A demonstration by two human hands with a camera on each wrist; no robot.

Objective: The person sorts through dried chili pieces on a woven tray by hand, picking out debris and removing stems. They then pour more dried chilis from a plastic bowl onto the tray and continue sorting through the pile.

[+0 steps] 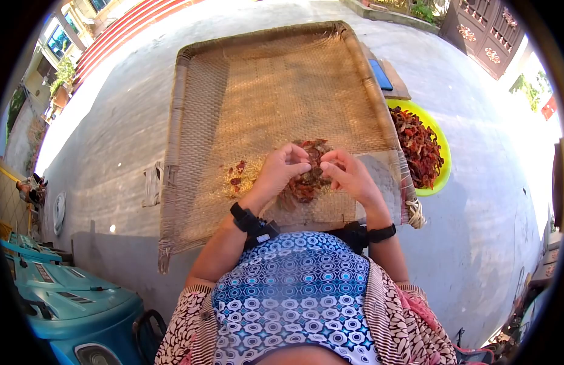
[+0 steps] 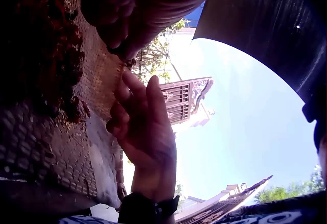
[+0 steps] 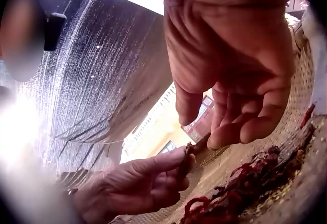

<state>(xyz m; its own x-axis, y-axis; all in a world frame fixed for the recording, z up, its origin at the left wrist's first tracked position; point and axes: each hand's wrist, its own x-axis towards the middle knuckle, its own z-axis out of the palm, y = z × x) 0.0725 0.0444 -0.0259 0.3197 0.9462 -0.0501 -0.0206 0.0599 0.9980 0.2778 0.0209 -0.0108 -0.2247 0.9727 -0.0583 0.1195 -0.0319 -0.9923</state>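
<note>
Between close thumb and fingertips, the left hand (image 1: 285, 168) pinches a dried pepper (image 3: 189, 149), its length seeming to point toward the right hand (image 1: 353, 177), whose hold I cannot tell, with the pepper pile (image 1: 304, 191) below the fingers.

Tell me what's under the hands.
Dried red chillies piled on the woven tray. From above, the left hand and right hand hide part of the pile; the tray directly beneath it can't be seen.
</note>
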